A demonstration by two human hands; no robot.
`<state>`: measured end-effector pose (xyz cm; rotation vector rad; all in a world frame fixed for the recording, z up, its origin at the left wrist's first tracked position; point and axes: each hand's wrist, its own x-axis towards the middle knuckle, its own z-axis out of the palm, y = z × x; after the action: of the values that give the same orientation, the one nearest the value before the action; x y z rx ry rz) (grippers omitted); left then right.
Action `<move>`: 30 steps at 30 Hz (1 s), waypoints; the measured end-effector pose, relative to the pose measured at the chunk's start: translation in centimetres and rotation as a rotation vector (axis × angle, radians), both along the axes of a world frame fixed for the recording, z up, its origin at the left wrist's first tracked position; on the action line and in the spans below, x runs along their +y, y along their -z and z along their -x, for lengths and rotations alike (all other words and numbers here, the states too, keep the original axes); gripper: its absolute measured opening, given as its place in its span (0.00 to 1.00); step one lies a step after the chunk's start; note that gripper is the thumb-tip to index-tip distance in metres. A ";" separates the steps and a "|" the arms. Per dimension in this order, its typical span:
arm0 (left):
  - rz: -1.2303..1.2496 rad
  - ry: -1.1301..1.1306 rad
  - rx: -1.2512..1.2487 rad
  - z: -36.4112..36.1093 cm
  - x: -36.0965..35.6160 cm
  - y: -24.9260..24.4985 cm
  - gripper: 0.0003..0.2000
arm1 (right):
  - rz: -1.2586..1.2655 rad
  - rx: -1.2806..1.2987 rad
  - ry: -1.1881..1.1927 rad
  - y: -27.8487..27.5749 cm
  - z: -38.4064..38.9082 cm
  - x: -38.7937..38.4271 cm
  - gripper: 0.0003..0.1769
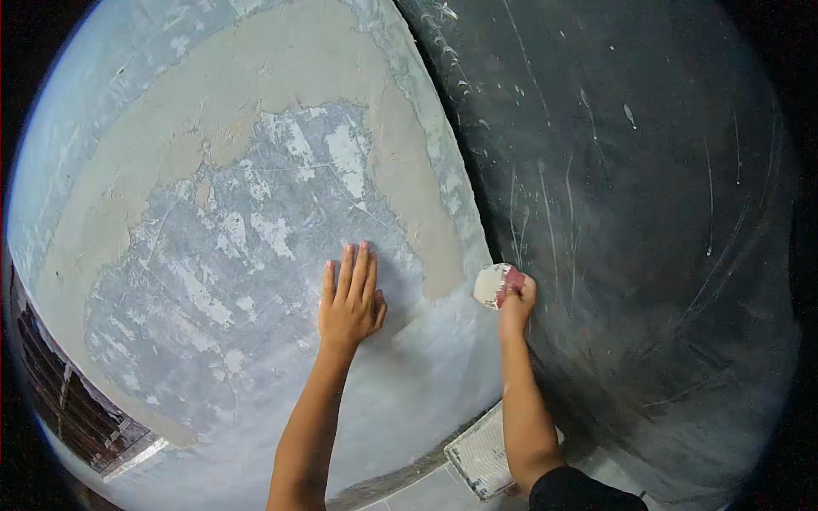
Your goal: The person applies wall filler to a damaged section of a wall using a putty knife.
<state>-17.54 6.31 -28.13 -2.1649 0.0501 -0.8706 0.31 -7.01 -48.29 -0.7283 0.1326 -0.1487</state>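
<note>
My left hand (349,296) lies flat on a large pale grey-blue panel (426,349), its fingers stretched out on a mottled patch with white flecks. Around that patch runs a broad arc of beige filler (196,106). Near the panel's right edge, my right hand (518,300) is closed on a small flat putty spreader (490,285). The spreader is reddish at the gripped end and coated off-white over the rest. It overlaps the panel's edge in this view.
A dark grey surface (639,196) with white scratches and drips fills the right side. Below my right forearm lies a whitish ribbed rectangular thing (481,451) on pale tiles (426,494). An opening at the lower left shows dark brown ribbed material (64,387).
</note>
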 end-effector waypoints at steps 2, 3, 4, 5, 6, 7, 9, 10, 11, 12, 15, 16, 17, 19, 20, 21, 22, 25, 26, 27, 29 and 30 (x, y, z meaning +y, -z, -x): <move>0.004 -0.032 0.014 0.2 -0.1 0.0 0.32 | -0.007 -0.115 -0.035 -3.0 2.2 -1.4 0.17; 0.009 -0.033 0.024 0.4 -0.1 0.2 0.32 | -0.019 -0.228 -0.070 -4.5 3.4 -1.7 0.17; 0.011 -0.025 0.014 0.4 0.0 0.2 0.32 | -0.005 -0.228 -0.138 -5.3 3.8 -1.1 0.17; 0.007 -0.009 0.000 0.1 -0.1 0.0 0.32 | 0.265 -0.406 -0.027 -4.8 2.9 1.6 0.17; 0.018 0.004 0.002 0.2 -0.1 0.0 0.32 | 0.238 -0.398 -0.049 -5.5 2.7 2.5 0.18; 0.017 0.008 0.001 0.2 -0.2 0.0 0.32 | 0.211 -0.389 -0.073 -5.9 2.4 3.0 0.18; 0.024 0.013 0.007 0.2 -0.1 0.0 0.32 | 0.229 -0.353 0.004 -4.9 0.4 3.3 0.18; 0.024 0.011 0.007 0.3 0.0 0.0 0.32 | 0.245 -0.316 0.076 -4.2 -0.6 3.2 0.18; 0.019 0.012 0.005 0.2 0.0 0.0 0.33 | 0.142 -0.253 0.026 -3.3 -1.8 2.6 0.18; 0.015 0.013 0.005 0.1 0.0 0.0 0.33 | 0.163 -0.226 0.081 -1.0 -3.4 2.2 0.15; 0.014 -0.017 0.010 0.2 -0.2 0.0 0.33 | 0.121 -0.166 0.127 -0.1 -3.1 1.2 0.14; 0.015 -0.019 0.011 0.1 -0.2 0.0 0.33 | 0.053 -0.130 0.120 -1.0 -2.1 0.6 0.17; 0.003 -0.016 0.003 0.1 -0.1 0.0 0.33 | 0.055 -0.126 0.118 -2.2 -0.6 0.3 0.17; -0.011 -0.009 -0.002 0.2 -0.1 0.0 0.33 | 0.195 -0.352 0.041 -4.6 2.3 0.7 0.15; -0.006 -0.017 0.004 0.2 -0.2 0.0 0.33 | 0.247 -0.376 0.010 -4.6 2.4 1.5 0.15; -0.001 -0.026 0.010 0.2 -0.3 -0.1 0.33 | 0.298 -0.400 -0.023 -4.2 2.1 2.5 0.14; -0.003 -0.025 0.009 0.2 -0.3 -0.1 0.33 | 0.314 -0.358 -0.009 -4.0 1.6 3.0 0.15; 0.002 -0.021 0.008 0.2 -0.2 0.0 0.33 | 0.136 -0.184 -0.099 -3.1 1.0 0.5 0.15; 0.001 -0.014 0.005 0.1 -0.2 0.0 0.33 | 0.214 -0.204 0.104 -0.5 -0.6 1.3 0.14; 0.001 -0.007 0.002 0.1 -0.1 0.0 0.33 | 0.239 -0.137 0.145 0.1 -1.1 0.8 0.14; -0.004 -0.011 -0.004 0.0 -0.1 -0.1 0.32 | 0.009 -0.073 0.094 1.2 -1.5 0.9 0.14; -0.008 -0.012 -0.002 0.1 -0.2 -0.1 0.32 | 0.014 -0.070 0.092 0.8 -0.7 0.8 0.14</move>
<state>-17.64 6.10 -28.08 -2.1545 0.0388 -0.8645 1.05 -6.22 -49.08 -0.7306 0.0977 -0.2626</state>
